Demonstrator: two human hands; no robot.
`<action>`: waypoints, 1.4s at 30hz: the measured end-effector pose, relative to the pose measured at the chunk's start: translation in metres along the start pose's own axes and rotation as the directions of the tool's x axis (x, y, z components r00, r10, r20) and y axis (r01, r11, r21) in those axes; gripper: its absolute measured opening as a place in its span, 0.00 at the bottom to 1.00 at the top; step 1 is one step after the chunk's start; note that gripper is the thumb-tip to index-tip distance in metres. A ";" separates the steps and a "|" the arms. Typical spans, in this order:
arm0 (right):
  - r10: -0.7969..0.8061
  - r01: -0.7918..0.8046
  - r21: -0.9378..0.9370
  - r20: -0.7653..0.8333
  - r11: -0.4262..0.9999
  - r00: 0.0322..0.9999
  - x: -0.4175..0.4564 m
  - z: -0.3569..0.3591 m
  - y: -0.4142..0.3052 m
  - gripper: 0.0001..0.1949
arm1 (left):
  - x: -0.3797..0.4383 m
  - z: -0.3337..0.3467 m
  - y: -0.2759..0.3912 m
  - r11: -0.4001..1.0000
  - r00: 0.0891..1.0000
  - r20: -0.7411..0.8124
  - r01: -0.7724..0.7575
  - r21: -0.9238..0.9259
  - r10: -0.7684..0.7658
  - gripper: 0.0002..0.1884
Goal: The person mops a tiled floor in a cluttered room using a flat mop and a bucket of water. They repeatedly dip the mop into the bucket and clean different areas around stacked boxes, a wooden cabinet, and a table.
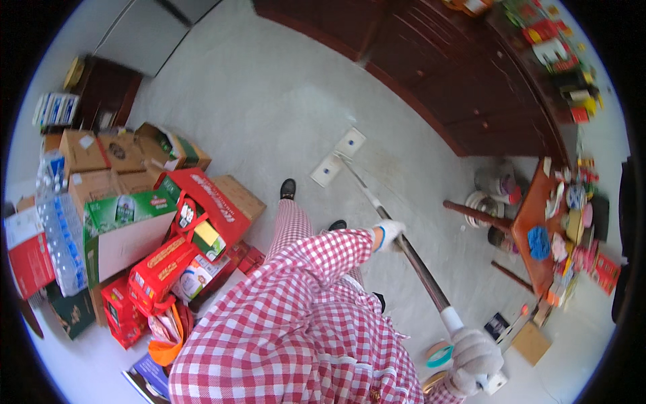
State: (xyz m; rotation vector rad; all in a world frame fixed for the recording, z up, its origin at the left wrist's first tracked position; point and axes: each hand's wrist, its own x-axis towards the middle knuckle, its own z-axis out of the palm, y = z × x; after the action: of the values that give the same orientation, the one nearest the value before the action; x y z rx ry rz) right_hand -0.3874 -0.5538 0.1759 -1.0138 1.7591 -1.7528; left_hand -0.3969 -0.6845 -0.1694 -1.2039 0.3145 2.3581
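Both my hands wear white knit gloves and grip the long pole (422,272) of a flat mop. My left hand (390,235) is closed around the middle of the pole, its arm reaching across my body. Lower right, my right hand (474,356) wraps the pole near its top end, just above a white collar. The mop's flat white head (326,170) lies on the grey floor (282,111) ahead of my feet. It has two white plates, each with a blue dot, joined at a central hinge. Wet-looking marks show on the floor beside it.
Cardboard boxes (121,151), red gift bags (207,197) and packs of bottled water (61,242) are piled at left. A dark wooden cabinet (429,70) runs along the far right. An orange-brown wooden table (530,217) with clutter stands right, buckets (482,207) beneath it.
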 end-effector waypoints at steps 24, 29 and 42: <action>0.077 -0.063 0.053 -0.326 0.997 0.942 0.072 -0.054 0.125 0.06 | 0.040 0.045 0.183 0.816 0.848 -0.343 -0.163 0.555 0.403 0.13; 0.123 -0.071 0.192 -0.273 0.979 0.954 0.194 -0.026 0.173 0.07 | 0.076 -0.024 0.300 0.897 0.852 -0.294 -0.439 0.052 0.434 0.11; 0.122 -0.072 0.104 -0.635 0.992 0.763 0.167 -0.029 0.174 0.04 | 0.140 0.019 0.272 0.906 0.934 -0.282 -0.089 0.414 0.221 0.07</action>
State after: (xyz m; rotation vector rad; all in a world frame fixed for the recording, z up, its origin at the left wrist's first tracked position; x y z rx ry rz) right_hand -0.5455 -0.6763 0.0377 -0.2669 2.0574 -2.2453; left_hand -0.6183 -0.8692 -0.2734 -1.3947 0.9852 2.0705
